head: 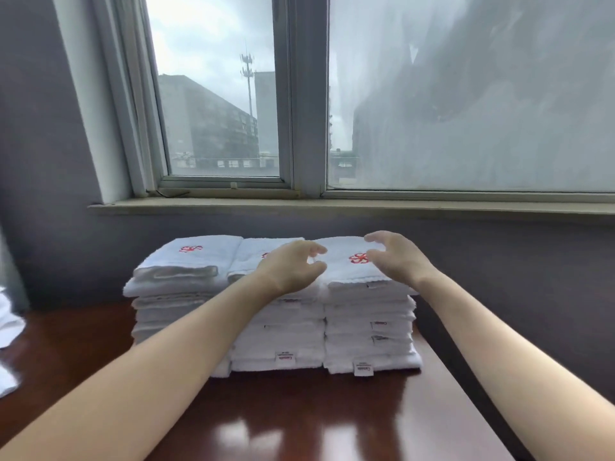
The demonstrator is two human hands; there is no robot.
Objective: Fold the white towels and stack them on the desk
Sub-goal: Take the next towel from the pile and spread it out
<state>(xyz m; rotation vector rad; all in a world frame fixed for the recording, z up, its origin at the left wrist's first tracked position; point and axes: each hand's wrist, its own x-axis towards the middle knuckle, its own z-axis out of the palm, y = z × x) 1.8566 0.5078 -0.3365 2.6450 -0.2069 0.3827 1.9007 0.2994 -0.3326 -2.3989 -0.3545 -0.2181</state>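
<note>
White towel looks stacked; my left hand and right hand hover loose, empty; next, probably fetch another.

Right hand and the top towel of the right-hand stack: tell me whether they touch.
Cannot tell. In the head view the right hand overlaps the top towel with fingers curved, but no gap or contact shows.

The towels are white terry cloth, soft and matt, with red stitched emblems and small woven labels at the near edges. The desk is dark reddish wood, polished to a gloss that mirrors the window with its glass and smooth pale frame.
</note>
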